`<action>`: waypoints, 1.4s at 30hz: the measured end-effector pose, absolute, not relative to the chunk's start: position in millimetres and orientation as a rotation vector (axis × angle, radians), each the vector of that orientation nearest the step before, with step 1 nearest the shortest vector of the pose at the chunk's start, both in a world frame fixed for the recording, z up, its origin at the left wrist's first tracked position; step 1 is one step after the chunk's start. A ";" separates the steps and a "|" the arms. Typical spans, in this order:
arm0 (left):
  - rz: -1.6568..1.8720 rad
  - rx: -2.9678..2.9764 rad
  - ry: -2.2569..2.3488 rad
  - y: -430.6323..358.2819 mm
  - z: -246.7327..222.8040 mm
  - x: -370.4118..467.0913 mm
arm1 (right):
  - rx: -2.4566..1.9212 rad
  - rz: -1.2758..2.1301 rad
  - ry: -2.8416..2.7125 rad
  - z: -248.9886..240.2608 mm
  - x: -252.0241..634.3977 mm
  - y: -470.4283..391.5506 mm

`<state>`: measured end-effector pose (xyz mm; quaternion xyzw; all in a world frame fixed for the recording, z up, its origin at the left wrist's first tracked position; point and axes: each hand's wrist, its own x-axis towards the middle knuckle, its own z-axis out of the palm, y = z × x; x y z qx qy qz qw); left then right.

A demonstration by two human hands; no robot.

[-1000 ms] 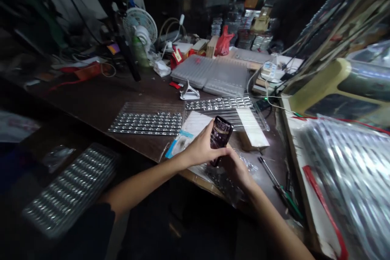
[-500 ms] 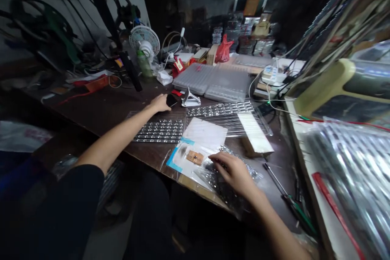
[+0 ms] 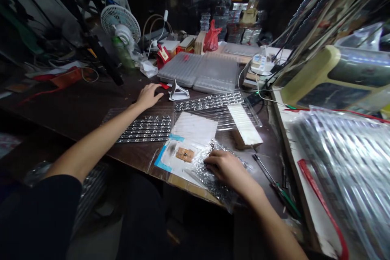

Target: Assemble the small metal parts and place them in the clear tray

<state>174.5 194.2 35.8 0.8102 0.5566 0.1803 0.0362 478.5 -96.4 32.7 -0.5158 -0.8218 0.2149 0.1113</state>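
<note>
Dark brown bench (image 3: 91, 107). At 5 o'clock, right hand (image 3: 224, 167) curls over a crinkly clear bag (image 3: 210, 183) of tiny silvery bits (image 3: 199, 163); can't tell if it's gripping. Left hand (image 3: 148, 96), 10 o'clock: loose and splayed. Red packet (image 3: 159, 62), 11 o'clock: label (image 3: 164, 54) unreadable.

My left hand (image 3: 148, 96) is behind the rows of silver metal parts (image 3: 149, 129) on the left, left of the white angular plastic stand (image 3: 179, 94). My right hand (image 3: 224, 165) is over the clear plastic bag of small silver metal pieces (image 3: 199, 172), right of the flat brown rectangular block (image 3: 182, 154). Farther right lies the green-handled metal screwdriver (image 3: 277, 187); behind the bag lies the long white-topped block (image 3: 245, 124).
</note>
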 end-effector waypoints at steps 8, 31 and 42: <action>0.545 2.749 1.130 136.8 31.4 293.2 | -1.446 0.705 -2.292 28.5 477.4 -93.5; 0.414 2.153 2.013 156.2 30.0 139.4 | -1.238 0.684 -2.011 15.4 475.0 -88.3; 1.004 1.975 1.334 38.5 10.6 182.4 | -1.383 0.629 -2.051 20.5 457.8 -77.6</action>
